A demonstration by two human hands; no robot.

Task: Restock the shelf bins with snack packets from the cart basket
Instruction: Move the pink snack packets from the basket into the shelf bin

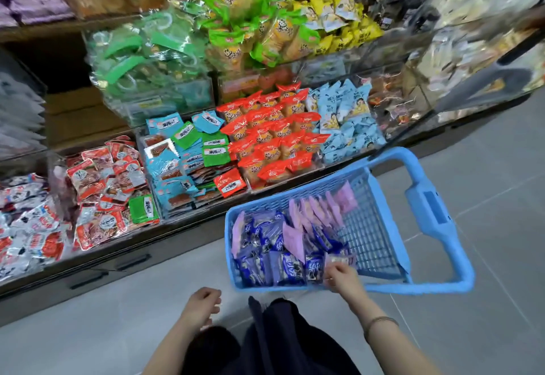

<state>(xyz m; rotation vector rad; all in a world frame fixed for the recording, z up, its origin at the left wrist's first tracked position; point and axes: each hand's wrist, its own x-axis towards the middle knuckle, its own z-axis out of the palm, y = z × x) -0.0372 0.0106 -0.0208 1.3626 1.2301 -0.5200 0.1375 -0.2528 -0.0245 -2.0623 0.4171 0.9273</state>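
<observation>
A blue plastic cart basket [380,186] stands on the floor in front of the shelf. It holds dark blue snack packets [265,259] and pale purple packets [318,209]. My right hand [342,277] reaches into the basket's near corner and grips a small pale packet [339,260]. My left hand [203,304] hovers over the floor to the left of the basket, fingers curled with nothing in it. The shelf bins [188,162] hold red, blue, green and orange packets.
Upper bins carry green bags [147,59], yellow-green bags [253,29] and light blue packets [345,118]. The basket's handle [430,206] sticks out to the right. Grey tiled floor [486,256] lies right of the basket. My dark-clothed legs [265,342] are at the bottom.
</observation>
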